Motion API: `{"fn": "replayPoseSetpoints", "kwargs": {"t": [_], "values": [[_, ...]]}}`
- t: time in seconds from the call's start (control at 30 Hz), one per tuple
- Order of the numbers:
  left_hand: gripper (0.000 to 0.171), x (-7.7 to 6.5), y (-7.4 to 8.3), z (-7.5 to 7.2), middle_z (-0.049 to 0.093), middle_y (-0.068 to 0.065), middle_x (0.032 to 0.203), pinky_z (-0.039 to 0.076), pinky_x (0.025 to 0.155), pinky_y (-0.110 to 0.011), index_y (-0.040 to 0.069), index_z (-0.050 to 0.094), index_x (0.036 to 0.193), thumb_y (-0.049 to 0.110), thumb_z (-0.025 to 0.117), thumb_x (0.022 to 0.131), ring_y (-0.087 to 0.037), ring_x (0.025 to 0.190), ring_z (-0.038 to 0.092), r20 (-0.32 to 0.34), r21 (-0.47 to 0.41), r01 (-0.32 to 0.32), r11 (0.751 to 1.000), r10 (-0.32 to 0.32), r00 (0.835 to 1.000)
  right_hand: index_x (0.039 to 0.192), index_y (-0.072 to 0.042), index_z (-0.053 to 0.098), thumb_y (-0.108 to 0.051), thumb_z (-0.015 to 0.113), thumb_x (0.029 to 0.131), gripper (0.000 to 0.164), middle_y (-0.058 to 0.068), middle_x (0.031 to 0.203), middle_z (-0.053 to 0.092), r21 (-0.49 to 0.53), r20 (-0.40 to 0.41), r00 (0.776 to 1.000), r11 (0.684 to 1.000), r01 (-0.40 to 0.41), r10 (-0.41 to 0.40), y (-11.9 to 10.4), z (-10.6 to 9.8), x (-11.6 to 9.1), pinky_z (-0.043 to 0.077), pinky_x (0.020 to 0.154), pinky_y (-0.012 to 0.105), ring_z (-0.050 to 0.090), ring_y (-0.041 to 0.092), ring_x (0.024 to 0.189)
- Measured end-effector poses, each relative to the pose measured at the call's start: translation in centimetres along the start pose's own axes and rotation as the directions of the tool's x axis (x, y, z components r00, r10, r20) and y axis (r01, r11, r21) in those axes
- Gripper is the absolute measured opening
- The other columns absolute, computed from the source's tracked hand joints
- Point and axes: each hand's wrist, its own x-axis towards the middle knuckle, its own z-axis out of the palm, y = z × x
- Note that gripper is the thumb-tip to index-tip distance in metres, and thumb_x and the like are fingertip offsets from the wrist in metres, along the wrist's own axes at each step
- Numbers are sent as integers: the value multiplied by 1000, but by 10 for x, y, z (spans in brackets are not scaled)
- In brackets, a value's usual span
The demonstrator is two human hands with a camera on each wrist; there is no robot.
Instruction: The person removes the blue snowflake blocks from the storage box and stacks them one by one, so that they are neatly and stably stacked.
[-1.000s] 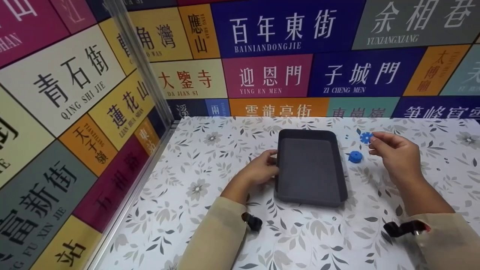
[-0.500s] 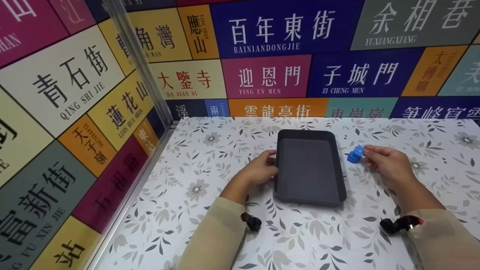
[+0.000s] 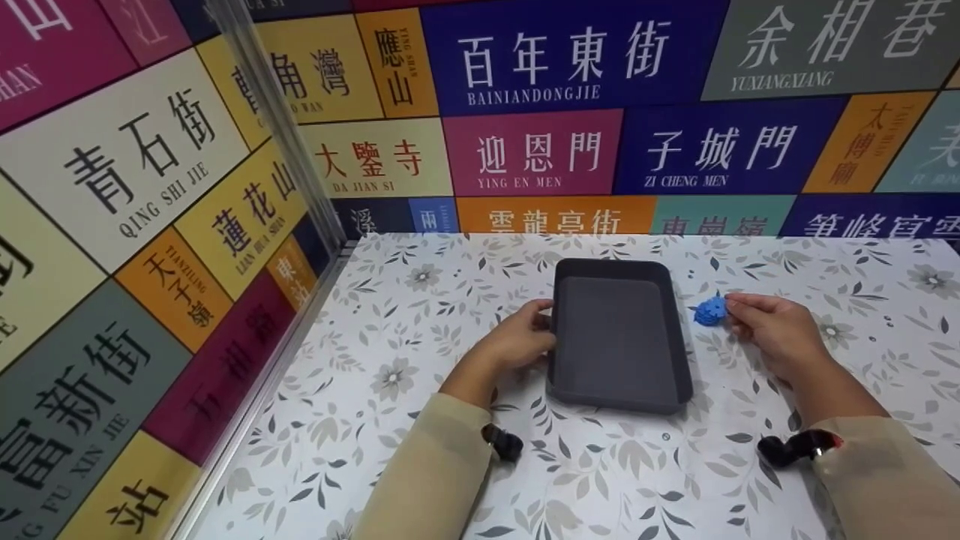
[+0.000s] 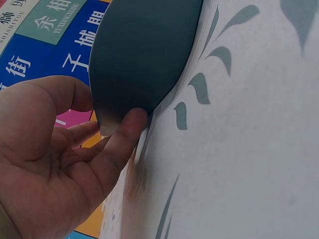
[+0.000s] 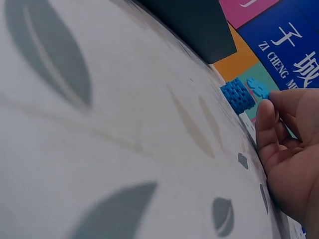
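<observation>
A dark grey rectangular tray [image 3: 619, 345] lies on the table. At its left side wall my left hand [image 3: 521, 334] holds on with bent fingers; the left wrist view shows the digits [image 4: 130, 124] against the wall. Right of the tray, my right hand [image 3: 776, 322] pinches a thin blue notched disc [image 5: 257, 88] between thumb and forefinger. Close beside that disc, a short stack of similar blue discs [image 5: 238, 95] rests on the table. In the head view the held disc overlaps the stack, so whether they touch I cannot tell.
A white leaf-patterned cloth [image 3: 420, 330] covers the table. Behind it rises a wall of coloured panels with lettering [image 3: 559, 64], and another panelled wall [image 3: 150, 225] stands at the left. A dark camera sits on each sleeve cuff.
My right hand has moved nearer and slightly left, bringing its blue disc from beyond the stack to right beside it. My left hand and the tray have hardly moved.
</observation>
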Motion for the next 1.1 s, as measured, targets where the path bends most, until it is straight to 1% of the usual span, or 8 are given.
{"fn": "replayPoseSetpoints", "kwargs": {"t": [0.13, 0.3, 0.47, 0.6, 0.77, 0.9, 1.1], "values": [[76, 0, 0, 0, 61, -15, 151, 64, 92, -40, 16, 40, 165, 12, 61, 92, -28, 123, 68, -2, 2, 4, 1000, -4, 1000, 117, -15, 83, -22, 82, 95, 23, -11, 88, 79, -2, 14, 1000, 1000, -2, 2, -1, 0, 1, 60, 66, 17, 68, 4, 74], [76, -1, 1, 0, 61, -15, 152, 63, 94, -40, 17, 40, 165, 13, 61, 92, -28, 125, 68, -2, 10, 12, 1000, -12, 1000, 116, -16, 83, -23, 83, 94, 22, -8, 87, 78, 16, 28, 999, 999, -29, 28, -2, -1, 3, 60, 66, 18, 68, 5, 74], [75, -1, 0, -1, 62, -15, 152, 60, 102, -41, 16, 40, 165, 14, 61, 93, -28, 130, 66, -3, 41, -6, 999, 6, 1000, 115, -15, 82, -20, 84, 93, 23, -9, 88, 79, 26, 13, 999, 999, -37, 36, -2, -1, 4, 60, 66, 18, 69, 5, 74], [75, -1, 1, -1, 62, -15, 152, 59, 105, -42, 15, 40, 165, 14, 60, 93, -29, 132, 65, -4, 58, -17, 998, 18, 1000, 116, -16, 81, -21, 85, 93, 24, -11, 88, 79, 0, -6, 999, 999, -38, 38, -2, -1, 4, 60, 66, 18, 69, 5, 74], [75, -1, 0, -1, 63, -14, 151, 59, 101, -39, 16, 40, 165, 15, 61, 93, -27, 127, 67, -8, 62, -22, 998, 22, 1000, 119, -15, 80, -21, 85, 93, 28, -13, 89, 78, -16, -12, 999, 999, -48, 48, -3, 0, 4, 60, 68, 18, 68, 5, 75], [75, -1, 0, -1, 63, -13, 150, 59, 100, -39, 16, 41, 165, 16, 62, 93, -27, 124, 68, -9, 70, -20, 997, 21, 1000, 118, -15, 80, -20, 84, 93, 26, -12, 89, 79, -29, -16, 999, 999, -39, 38, -3, 1, 4, 60, 67, 18, 69, 5, 74], [75, 0, 0, -1, 63, -13, 151, 58, 106, -41, 18, 41, 165, 16, 61, 93, -27, 130, 65, -12, 80, -15, 997, 16, 1000, 121, -14, 79, -20, 82, 95, 27, -13, 88, 79, -76, -11, 1000, 997, -22, 22, -2, 2, 4, 60, 67, 18, 69, 4, 74]]}}
